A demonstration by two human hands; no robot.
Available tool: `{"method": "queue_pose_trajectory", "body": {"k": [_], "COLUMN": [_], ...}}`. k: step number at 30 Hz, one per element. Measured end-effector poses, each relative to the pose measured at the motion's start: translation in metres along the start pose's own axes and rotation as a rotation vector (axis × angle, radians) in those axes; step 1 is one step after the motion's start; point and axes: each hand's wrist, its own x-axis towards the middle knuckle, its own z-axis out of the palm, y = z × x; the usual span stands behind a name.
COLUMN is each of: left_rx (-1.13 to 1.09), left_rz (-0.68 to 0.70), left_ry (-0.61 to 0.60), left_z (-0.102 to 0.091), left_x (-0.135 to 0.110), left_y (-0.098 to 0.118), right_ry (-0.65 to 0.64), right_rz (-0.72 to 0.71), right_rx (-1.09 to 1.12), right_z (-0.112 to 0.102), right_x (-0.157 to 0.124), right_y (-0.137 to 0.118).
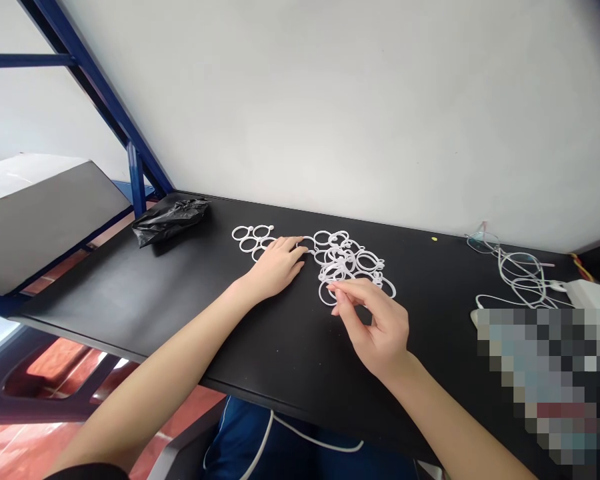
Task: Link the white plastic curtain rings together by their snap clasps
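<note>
White plastic rings with small loops lie on a black tabletop [280,340]. One group of separate rings [241,233] is spread by my left hand [276,267], with some of them partly hidden under it. My left hand lies palm down with its fingers stretched out, its fingertips at a ring [307,241] between the two groups. To the right is a tangled pile of rings [341,260]. At the pile's near edge my right hand [377,320] is closed in a pinch, thumb against fingers, at the rim of a white ring [322,297].
A crumpled black plastic bag [170,221] lies at the back left. To the right are eyeglasses [483,240], coiled white cables [523,280] and a white box [595,299]. A blue metal frame [100,100] rises at the left, and a pale wall [330,113] stands behind.
</note>
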Motion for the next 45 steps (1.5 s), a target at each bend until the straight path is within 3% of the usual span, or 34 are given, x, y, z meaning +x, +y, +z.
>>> {"method": "queue_pose_trajectory", "body": {"k": [4, 9, 15, 22, 32, 45], "left_rx": [-0.032, -0.123, -0.266, -0.270, -0.264, -0.234], "left_rz": [-0.020, 0.019, 0.150, 0.414, 0.555, 0.608], "left_ry": [0.007, 0.078, 0.207, 0.325, 0.572, 0.717], "left_z": [0.004, -0.004, -0.020, -0.026, -0.022, -0.020], "left_x": [0.001, 0.002, -0.003, -0.009, -0.009, -0.006], "left_y": [-0.001, 0.002, 0.031, 0.056, 0.055, 0.054], "right_ry": [-0.005, -0.005, 0.099, 0.093, 0.102, 0.078], "right_rz": [-0.005, -0.020, 0.052, 0.253, 0.121, 0.054], "right_rx": [-0.010, -0.017, -0.082, -0.130, 0.001, 0.013], "right_z": [0.000, -0.001, -0.001, 0.000, -0.003, -0.004], "right_x": [0.000, 0.001, 0.001, 0.000, -0.001, 0.002], "right_y": [0.000, -0.002, -0.001, 0.002, -0.002, -0.002]}}
